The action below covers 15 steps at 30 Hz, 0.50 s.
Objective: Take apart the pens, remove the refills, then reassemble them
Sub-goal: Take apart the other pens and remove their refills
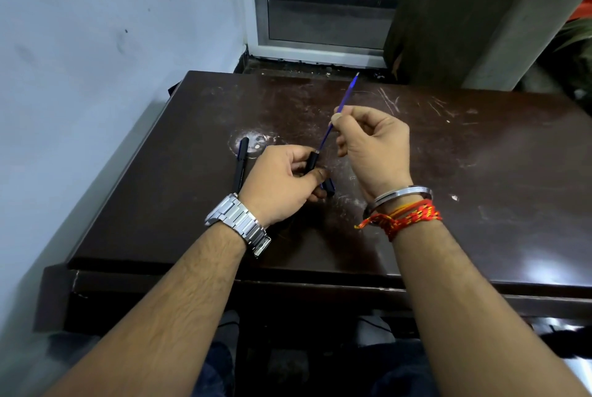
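Over table (pixel 480 191), right hand (pixel 373 146) pinching refill (pixel 344 97), left hand (pixel 282 182) gripping barrel (pixel 311 161)

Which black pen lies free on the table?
The pen left of the left hand; no hand holds it. The other pen's barrel is in the left hand, its blue refill pinched by the right hand.

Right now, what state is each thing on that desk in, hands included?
left hand: grips the pen barrel.
right hand: pinches the refill.
pen barrel: black, held above the table, mouth facing the refill.
refill: blue, lower end at the barrel's mouth.
second pen: lies flat on the table, untouched.
dark piece: on the table beside the left hand, partly hidden.
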Each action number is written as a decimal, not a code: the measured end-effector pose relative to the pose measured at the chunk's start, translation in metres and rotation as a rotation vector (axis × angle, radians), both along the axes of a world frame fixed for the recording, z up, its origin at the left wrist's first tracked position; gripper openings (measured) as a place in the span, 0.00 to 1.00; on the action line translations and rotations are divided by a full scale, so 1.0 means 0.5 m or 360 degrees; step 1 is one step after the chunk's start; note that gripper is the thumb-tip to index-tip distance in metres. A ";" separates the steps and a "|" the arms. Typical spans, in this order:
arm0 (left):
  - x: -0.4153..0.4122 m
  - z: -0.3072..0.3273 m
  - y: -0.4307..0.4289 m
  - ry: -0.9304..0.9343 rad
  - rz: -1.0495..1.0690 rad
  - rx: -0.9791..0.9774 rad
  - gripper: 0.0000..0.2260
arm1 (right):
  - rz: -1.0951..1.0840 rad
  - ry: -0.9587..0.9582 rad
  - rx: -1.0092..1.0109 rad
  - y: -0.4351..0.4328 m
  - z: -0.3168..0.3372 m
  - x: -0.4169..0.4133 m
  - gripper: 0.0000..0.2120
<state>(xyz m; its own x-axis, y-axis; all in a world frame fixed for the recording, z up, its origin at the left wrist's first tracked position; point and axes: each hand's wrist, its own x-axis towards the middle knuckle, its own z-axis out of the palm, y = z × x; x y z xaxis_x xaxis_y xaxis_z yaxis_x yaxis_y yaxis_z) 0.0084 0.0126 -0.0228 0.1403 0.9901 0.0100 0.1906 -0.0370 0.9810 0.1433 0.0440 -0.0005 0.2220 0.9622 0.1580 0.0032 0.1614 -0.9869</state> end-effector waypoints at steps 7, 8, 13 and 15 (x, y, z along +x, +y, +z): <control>-0.005 -0.004 0.013 -0.0055 0.0243 0.0100 0.08 | 0.0184 -0.0193 -0.0199 -0.007 -0.007 -0.006 0.09; -0.007 -0.005 0.015 -0.0076 0.0300 0.0064 0.09 | 0.0096 -0.0291 -0.0229 -0.003 -0.009 0.001 0.10; -0.014 -0.009 0.022 -0.0012 0.0457 0.0090 0.09 | 0.0130 -0.1331 -0.0285 -0.004 -0.028 0.017 0.07; -0.015 -0.009 0.023 0.0065 0.0506 0.0162 0.09 | 0.0207 -0.1466 -0.0316 -0.005 -0.034 0.009 0.05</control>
